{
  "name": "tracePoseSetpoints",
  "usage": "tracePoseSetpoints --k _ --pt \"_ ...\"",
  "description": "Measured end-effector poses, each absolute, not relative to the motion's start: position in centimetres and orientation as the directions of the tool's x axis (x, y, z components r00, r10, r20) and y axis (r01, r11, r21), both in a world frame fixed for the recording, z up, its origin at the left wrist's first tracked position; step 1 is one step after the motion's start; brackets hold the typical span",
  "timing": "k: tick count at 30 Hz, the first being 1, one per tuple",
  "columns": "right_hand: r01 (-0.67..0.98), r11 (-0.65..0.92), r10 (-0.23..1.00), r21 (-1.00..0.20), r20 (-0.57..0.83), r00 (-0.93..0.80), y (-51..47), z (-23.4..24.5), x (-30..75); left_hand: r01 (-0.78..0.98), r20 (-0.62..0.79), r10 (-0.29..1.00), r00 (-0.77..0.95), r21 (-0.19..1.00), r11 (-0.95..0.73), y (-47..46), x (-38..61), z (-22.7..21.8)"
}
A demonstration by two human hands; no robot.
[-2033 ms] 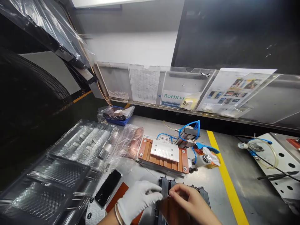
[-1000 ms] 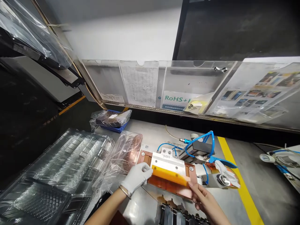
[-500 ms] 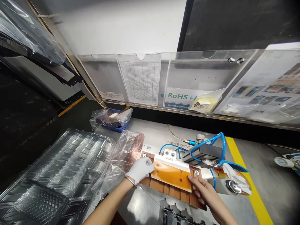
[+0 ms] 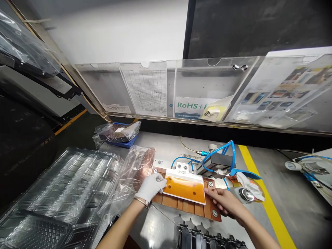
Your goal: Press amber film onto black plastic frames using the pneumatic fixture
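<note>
An orange translucent film [image 4: 184,189] lies across a white metal plate [image 4: 183,175] labelled JJ-25070. The plate sits on a copper-barred fixture [image 4: 178,203] with bolts at its corners. My left hand [image 4: 151,186], in a white glove, holds the film's left edge. My right hand [image 4: 223,202], bare, has its fingertips at the film's lower right corner. The fixture's surface under the film is hidden.
Dark finned metal parts [image 4: 204,241] lie at the bottom edge. To the left are a clear bag [image 4: 133,173] and clear plastic trays [image 4: 59,186]. A pneumatic cylinder [image 4: 216,162] with blue hoses stands right of the fixture, before a yellow floor line [image 4: 261,183].
The orange film has gone from a tilted strip to lying flat over most of the white plate. My right hand has moved to the film's right edge, and the view has shifted slightly.
</note>
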State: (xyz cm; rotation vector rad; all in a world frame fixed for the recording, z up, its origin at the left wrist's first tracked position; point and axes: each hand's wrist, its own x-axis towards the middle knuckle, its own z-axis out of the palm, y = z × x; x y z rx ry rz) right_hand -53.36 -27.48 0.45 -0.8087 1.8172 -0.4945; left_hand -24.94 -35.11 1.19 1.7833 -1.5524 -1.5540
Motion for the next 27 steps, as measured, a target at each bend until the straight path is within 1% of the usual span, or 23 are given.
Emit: tracePoseSetpoints --k 4,9,12,14,19,23,25,27 --pt "-0.398 0.601 -0.799 -0.693 -0.534 -0.278 -26.1 1.4 -55.6 -0.498 -0.509 -0.844 -0.168 0.783 -0.372 -35.1 -25.1 1.2" --pt "-0.503 0.433 -0.901 -0.748 -0.353 -0.251 -21.4 1.0 -57.4 -0.514 -0.498 -0.85 -0.169 0.781 -0.355 -35.0 -24.8 0.6" --pt "-0.492 0.365 -0.926 -0.79 -0.253 -0.281 -19.8 -0.7 -57.7 -0.539 -0.49 -0.856 -0.167 0.772 -0.337 -34.9 -24.8 0.4" --pt "-0.486 0.363 -0.918 -0.795 -0.217 -0.331 -20.0 -1.4 -57.7 -0.561 -0.479 -0.862 -0.164 0.764 -0.318 -34.8 -24.9 0.4" --pt "-0.511 0.377 -0.903 -0.773 -0.184 -0.388 -20.8 -0.7 -57.2 -0.642 -0.436 -0.892 -0.12 0.72 -0.265 -34.3 -25.0 1.8" --pt "-0.535 0.394 -0.893 -0.748 -0.173 -0.416 -17.7 1.2 -57.0 -0.706 -0.339 -0.94 0.021 0.661 -0.254 -32.8 -23.1 4.7" --pt "-0.522 0.409 -0.886 -0.749 -0.188 -0.425 -14.8 1.6 -57.0 -0.73 -0.297 -0.953 0.066 0.636 -0.249 -30.5 -22.1 6.1" --pt "-0.474 0.452 -0.866 -0.756 -0.244 -0.437 -11.5 1.5 -57.1 -0.742 -0.308 -0.951 0.028 0.631 -0.226 -26.7 -22.0 6.7"
